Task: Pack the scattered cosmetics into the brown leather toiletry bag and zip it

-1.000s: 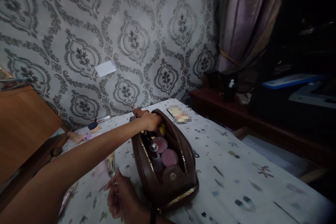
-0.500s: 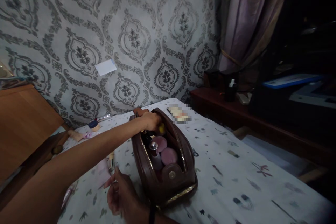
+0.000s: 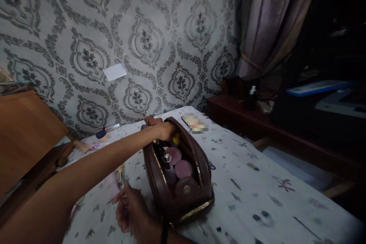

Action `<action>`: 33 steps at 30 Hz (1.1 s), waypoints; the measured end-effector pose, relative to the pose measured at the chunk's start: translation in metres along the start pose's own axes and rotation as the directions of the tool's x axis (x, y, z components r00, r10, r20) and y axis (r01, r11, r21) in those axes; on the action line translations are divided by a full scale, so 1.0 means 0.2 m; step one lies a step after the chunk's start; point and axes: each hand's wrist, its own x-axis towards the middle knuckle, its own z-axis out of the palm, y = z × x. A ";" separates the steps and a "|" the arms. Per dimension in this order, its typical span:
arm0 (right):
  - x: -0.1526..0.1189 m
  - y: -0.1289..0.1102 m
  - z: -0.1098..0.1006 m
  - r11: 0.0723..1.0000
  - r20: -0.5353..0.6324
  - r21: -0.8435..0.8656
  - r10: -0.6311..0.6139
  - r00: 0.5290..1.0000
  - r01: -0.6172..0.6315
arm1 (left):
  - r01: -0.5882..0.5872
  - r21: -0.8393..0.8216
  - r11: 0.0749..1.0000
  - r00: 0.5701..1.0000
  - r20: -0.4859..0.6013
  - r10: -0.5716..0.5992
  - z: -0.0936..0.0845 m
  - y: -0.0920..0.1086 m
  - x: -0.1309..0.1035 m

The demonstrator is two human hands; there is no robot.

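Inside the open brown bag (image 3: 188, 202), my left grip (image 3: 166, 131) sits deep at the far end

On a white patterned cloth (image 3: 246, 183), the bag stands unzipped in front of me, its gold-toothed edges spread apart and its snap tab (image 3: 187, 188) at my end. My left forearm (image 3: 94, 171) crosses from the left, and that grip is down in the opening. The fingertips are out of sight, so I cannot tell how far they are closed; a yellow thing (image 3: 175, 139) shows right beside them, and whether I have hold of it is unclear too.

Nearer me in the bag are two round pink pieces (image 3: 183, 169), close together, with a silver-capped bottle (image 3: 170, 173) just left of them and something black (image 3: 159, 151) by the left wall.

My right grip (image 3: 128, 209) is just left of the bag's near end, fingers loosely curled and thumb apart, nothing visible in it; a black band (image 3: 165, 232) rings the wrist. Just past it lies a pale pink item (image 3: 111, 188). Farther off, near the wallpaper (image 3: 145, 42), are a dark-lidded jar (image 3: 101, 135) and a silvery tube (image 3: 111, 127). Beyond the bag to the right lies a flat thing (image 3: 196, 124), blurred over.
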 end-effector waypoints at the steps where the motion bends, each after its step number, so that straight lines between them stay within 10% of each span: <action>1: 0.00 0.00 0.00 1.000 -0.005 0.002 0.007 1.000 -0.007 | 0.005 0.000 1.000 1.000 0.014 -0.005 -0.01 0.00 0.00; 9: -0.01 -0.03 0.01 0.996 -0.057 0.011 0.092 0.994 -0.092 | 0.007 -0.034 0.999 0.996 0.086 -0.005 -0.20 -0.04 -0.12; 12: -0.01 -0.01 0.00 0.997 -0.052 0.043 0.071 0.996 -0.069 | 0.013 -0.145 0.989 0.995 -0.100 -0.028 -0.25 -0.07 -0.29; 15: -0.01 0.04 -0.02 0.996 -0.014 0.045 -0.071 0.997 0.072 | 0.052 -0.311 0.949 0.894 -0.409 -0.183 -0.20 -0.07 -0.51; 21: 0.00 0.07 -0.04 0.972 0.020 -0.103 -0.212 0.977 0.213 | 0.186 -0.569 0.801 0.705 -0.490 -0.512 0.23 -0.07 -0.91; 27: -0.01 0.04 -0.03 0.980 0.051 -0.118 -0.156 0.986 0.161 | 0.555 -0.536 0.636 0.660 -0.182 -0.729 0.75 0.01 -1.21; 33: -0.04 0.02 -0.01 0.986 0.010 -0.115 -0.120 0.993 0.120 | 0.591 -0.549 0.591 0.606 -0.182 -0.775 0.98 0.05 -1.35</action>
